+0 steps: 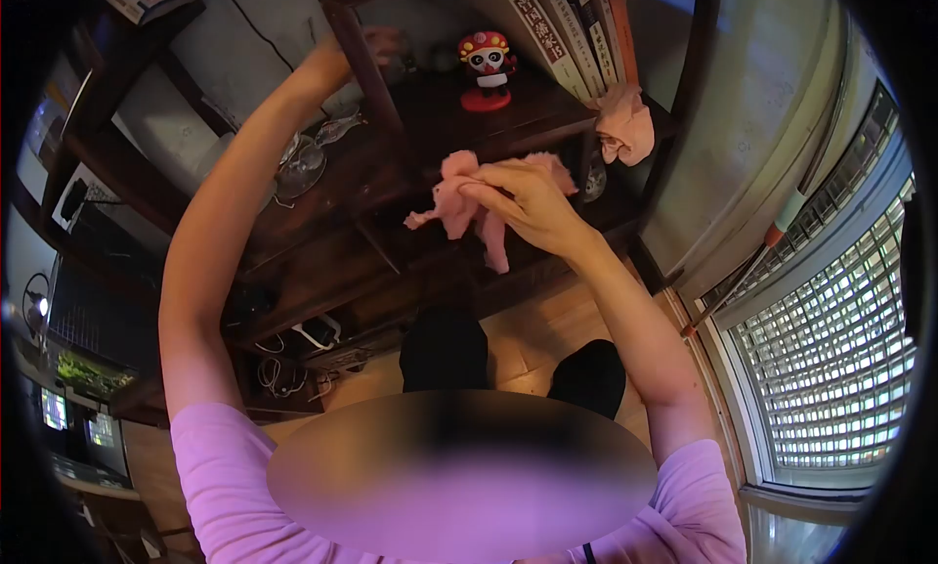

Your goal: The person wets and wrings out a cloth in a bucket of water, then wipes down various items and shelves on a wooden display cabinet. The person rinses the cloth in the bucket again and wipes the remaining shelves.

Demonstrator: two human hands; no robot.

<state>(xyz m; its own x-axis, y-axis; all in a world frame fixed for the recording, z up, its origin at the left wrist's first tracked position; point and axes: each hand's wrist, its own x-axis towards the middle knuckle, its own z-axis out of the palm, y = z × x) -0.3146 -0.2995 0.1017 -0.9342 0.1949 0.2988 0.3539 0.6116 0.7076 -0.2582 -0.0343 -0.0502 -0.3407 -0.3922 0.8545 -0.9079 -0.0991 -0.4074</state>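
My right hand [528, 204] is closed on a crumpled pink cloth [457, 204], whose loose ends hang in front of the dark wooden shelf [459, 139]. My left hand [337, 64] reaches up and behind the shelf's upright post [363, 75]. Its fingers show dimly past the post, blurred, close to some small glass-like objects [401, 64]; whether they grip anything is unclear. To the right of those objects, a panda figurine [487, 67] with a red hat and red base stands on the shelf.
Several books [557, 41] lean at the shelf's right side, above another pink cloth [625, 124] at its edge. A clear glass item [301, 163] sits below my left forearm. Cables [283, 376] lie low down. A latticed window [821, 368] is at right.
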